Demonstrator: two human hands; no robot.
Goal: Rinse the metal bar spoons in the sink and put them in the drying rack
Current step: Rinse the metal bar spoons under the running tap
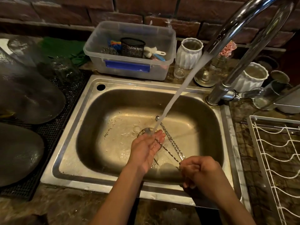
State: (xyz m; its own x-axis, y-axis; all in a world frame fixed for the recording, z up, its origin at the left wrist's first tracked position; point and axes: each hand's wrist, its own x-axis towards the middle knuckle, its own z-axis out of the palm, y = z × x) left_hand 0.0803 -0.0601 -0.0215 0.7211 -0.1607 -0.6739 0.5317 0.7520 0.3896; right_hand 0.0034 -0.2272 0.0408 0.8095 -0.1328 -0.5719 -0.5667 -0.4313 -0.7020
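Observation:
Over the steel sink [71,127], my right hand [201,174] grips the lower ends of several twisted metal bar spoons [172,141]. Their shafts fan out up and to the left over the basin. My left hand [146,147] is held flat with straight fingers under one spoon's end, palm up, right where the water stream [177,95] from the chrome faucet [243,30] lands. Another spoon's tip reaches farther back, beside the stream. The white wire drying rack [276,153] stands on the counter to the right of the sink.
A clear plastic box [129,69] with brushes and a mesh cup sits behind the sink. White vases [188,54] and glass jars crowd the back right around the faucet base. Overturned glassware [29,95] rests on a black mat at left.

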